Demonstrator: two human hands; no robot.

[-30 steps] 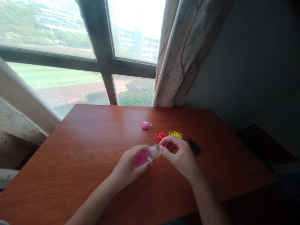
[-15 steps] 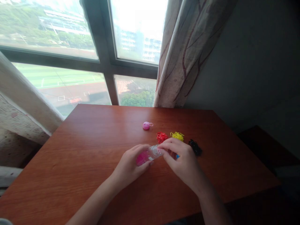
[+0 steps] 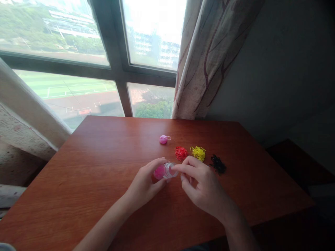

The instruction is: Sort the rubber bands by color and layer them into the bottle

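A clear jar of pink bits gripped at a wooden table by the window.
The left hand (image 3: pixel 143 179) is wrapped around the tilted jar (image 3: pixel 161 171), its mouth toward the right hand (image 3: pixel 205 184), whose forefinger reaches that mouth, thumb apart from it. Beyond the right hand, red bands (image 3: pixel 181 153), yellow bands (image 3: pixel 198 153) and black bands (image 3: pixel 218 164) lie heaped on the glossy reddish-brown table (image 3: pixel 104 157); a pink looped lid (image 3: pixel 163 139) sits past the left. Farther off stand the bright window (image 3: pixel 154 35), branch-patterned curtain (image 3: pixel 199 69) and dim wall (image 3: pixel 274 69).
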